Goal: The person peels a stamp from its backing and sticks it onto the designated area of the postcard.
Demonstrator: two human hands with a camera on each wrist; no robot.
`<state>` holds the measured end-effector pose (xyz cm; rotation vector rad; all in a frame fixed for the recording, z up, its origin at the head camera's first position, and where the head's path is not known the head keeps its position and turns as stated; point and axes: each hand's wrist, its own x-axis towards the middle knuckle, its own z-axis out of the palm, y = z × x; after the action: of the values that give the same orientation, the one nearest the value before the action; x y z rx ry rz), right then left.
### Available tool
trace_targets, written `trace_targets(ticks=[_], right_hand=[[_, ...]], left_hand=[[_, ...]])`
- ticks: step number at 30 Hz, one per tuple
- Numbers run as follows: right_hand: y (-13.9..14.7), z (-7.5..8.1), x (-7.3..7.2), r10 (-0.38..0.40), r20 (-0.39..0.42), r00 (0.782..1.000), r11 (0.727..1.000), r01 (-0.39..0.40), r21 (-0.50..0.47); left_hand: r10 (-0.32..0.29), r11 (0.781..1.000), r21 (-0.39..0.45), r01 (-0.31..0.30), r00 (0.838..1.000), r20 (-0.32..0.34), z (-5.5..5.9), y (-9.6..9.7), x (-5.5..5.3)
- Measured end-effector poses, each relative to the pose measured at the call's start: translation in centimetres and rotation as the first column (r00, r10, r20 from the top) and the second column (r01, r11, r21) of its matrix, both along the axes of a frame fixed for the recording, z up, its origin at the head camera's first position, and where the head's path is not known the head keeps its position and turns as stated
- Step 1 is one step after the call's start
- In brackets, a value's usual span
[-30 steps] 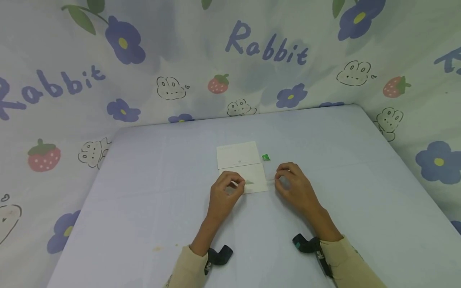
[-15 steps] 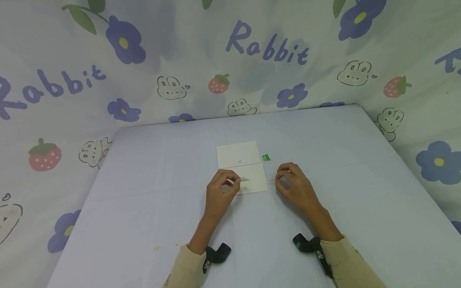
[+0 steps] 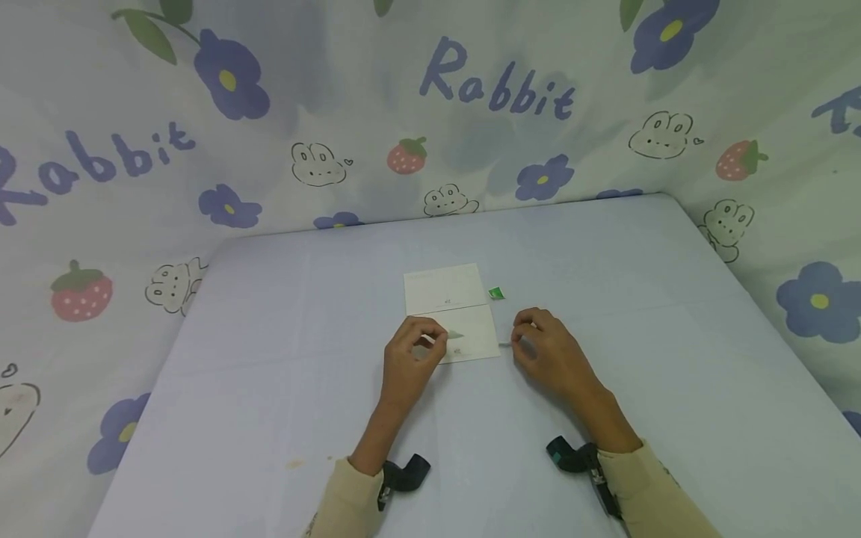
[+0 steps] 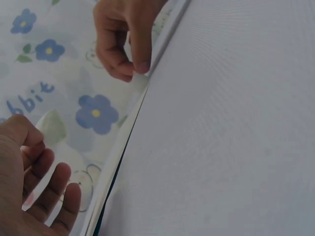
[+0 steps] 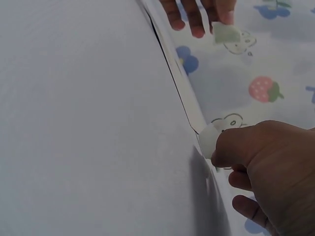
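An opened white folded card (image 3: 444,288) lies on the table, its crease running left to right. My left hand (image 3: 412,362), over the card's near left corner, pinches a small pale green piece (image 5: 226,33) between thumb and forefinger. Its other fingers (image 4: 56,191) are spread apart in the left wrist view. Just right of the card, my right hand (image 3: 551,355) pinches a thin whitish piece (image 5: 208,140). That piece shows edge-on in the head view. Whether the pinched pieces are stickers or paper I cannot tell. A small bright green square (image 3: 496,294) lies beside the card's right edge.
The white-covered table (image 3: 303,418) reaches back to a curtain (image 3: 370,97) printed with rabbits, flowers and strawberries. A black wrist camera (image 3: 406,474) sits at the left sleeve, and another black camera (image 3: 572,456) at the right.
My left hand has moved slightly left with the pale green piece, uncovering more of the card. My right hand has tilted slightly with its whitish piece. Card and green square have stayed put.
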<state>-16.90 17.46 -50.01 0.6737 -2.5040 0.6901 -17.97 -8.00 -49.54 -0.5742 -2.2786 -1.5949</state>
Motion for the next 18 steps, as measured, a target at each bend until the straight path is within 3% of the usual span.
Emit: trace_targets(ticks=[11, 18], right_hand=[[0.18, 0.53, 0.29, -0.047, 0.082, 0.996, 0.996, 0.04, 0.084], [0.09, 0.69, 0.44, -0.061, 0.1, 0.993, 0.997, 0.057, 0.042]], left_hand=[[-0.008, 1.0, 0.013, 0.008, 1.0, 0.003, -0.04, -0.01, 0.02], [-0.006, 1.0, 0.018, 0.006, 1.0, 0.002, -0.07, 0.0, 0.03]])
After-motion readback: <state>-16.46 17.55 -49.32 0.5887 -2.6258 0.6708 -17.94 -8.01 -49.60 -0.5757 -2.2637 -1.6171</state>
